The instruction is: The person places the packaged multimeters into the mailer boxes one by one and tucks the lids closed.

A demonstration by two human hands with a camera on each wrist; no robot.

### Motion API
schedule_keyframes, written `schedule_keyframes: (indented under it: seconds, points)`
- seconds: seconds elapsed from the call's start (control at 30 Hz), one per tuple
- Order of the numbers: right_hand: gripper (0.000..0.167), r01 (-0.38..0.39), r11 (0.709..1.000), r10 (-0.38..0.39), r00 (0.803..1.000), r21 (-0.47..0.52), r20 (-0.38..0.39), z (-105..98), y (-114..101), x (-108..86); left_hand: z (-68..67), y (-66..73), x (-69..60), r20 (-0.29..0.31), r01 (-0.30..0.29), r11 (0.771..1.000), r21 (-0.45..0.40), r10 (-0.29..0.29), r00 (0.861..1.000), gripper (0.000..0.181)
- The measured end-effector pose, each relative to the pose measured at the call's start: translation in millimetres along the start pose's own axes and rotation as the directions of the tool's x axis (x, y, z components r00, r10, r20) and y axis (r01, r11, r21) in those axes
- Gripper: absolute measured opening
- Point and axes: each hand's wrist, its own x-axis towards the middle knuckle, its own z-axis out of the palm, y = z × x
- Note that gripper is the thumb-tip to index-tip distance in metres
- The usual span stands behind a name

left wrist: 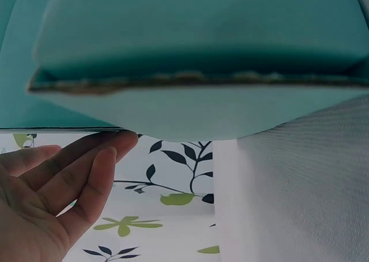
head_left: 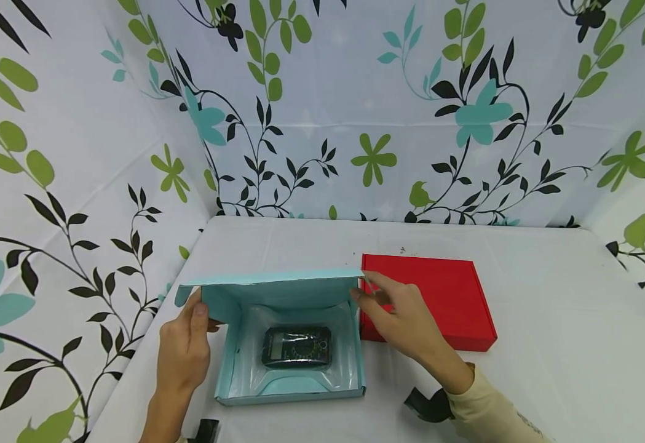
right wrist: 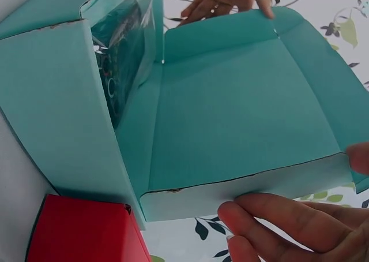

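Note:
A teal cardboard box (head_left: 291, 401) stands on the table with its lid (head_left: 286, 290) raised. Inside, in a clear plastic tray, lies a black multimeter (head_left: 297, 347) in shiny clear wrap. My left hand (head_left: 182, 352) holds the lid's left side flap near the corner; in the left wrist view its fingers (left wrist: 92, 167) stretch to the lid's edge. At the other side, my right hand (head_left: 407, 317) pinches the lid's right front corner. The right wrist view shows its fingers (right wrist: 288, 219) under the lid's side flap (right wrist: 248, 190), with the thumb partly out of frame.
A closed red box (head_left: 438, 301) lies just right of the teal box, partly behind my right hand. A white cloth covers the table (head_left: 554, 332). Leaf-patterned curtains (head_left: 322, 111) rise at the back and left.

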Motion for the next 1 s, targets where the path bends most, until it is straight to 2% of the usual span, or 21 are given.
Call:
schedule_keyframes:
  seconds: [0.17, 0.3, 0.5, 0.7, 0.77, 0.9, 1.0]
  points:
    - [0.043, -0.006, 1.000, 0.006, 1.000, -0.007, 0.011, -0.4, -0.1, -0.1, -2.5, 1.2, -3.6, 0.019, 0.057, 0.998, 0.001, -0.057, 0.998, 0.042]
    - [0.047, 0.009, 1.000, -0.008, 1.000, -0.029, 0.029, -0.3, -0.7, -0.4, -3.1, 2.0, -3.5, 0.036, 0.068, 0.998, -0.017, -0.067, 0.997, 0.042]
    - [0.042, 0.016, 0.999, -0.014, 0.999, -0.034, 0.045, -0.3, -1.1, -3.7, -4.7, 1.9, -5.6, 0.064, 0.066, 0.996, -0.059, -0.062, 0.996, 0.039]
    - [0.041, 0.026, 0.998, -0.023, 0.998, -0.050, 0.057, -0.6, 1.9, -8.1, -4.5, 3.1, -11.1, 0.100, 0.115, 0.991, -0.068, -0.108, 0.989, 0.042]
    - [0.041, 0.032, 0.998, -0.029, 0.998, -0.056, 0.059, -0.6, 2.8, -10.1, -4.5, 2.6, -13.0, 0.109, 0.113, 0.990, -0.086, -0.103, 0.989, 0.042]
    - [0.042, 0.048, 0.997, -0.044, 0.997, -0.066, 0.070, 0.1, 3.7, -13.0, -5.5, 0.6, -16.0, 0.108, 0.070, 0.988, -0.136, -0.056, 0.993, 0.043]
    - [0.043, 0.057, 0.996, -0.052, 0.995, -0.061, 0.079, 1.3, 3.9, -14.1, -8.4, 1.4, -18.9, 0.098, 0.051, 0.990, -0.130, -0.039, 0.994, 0.044]
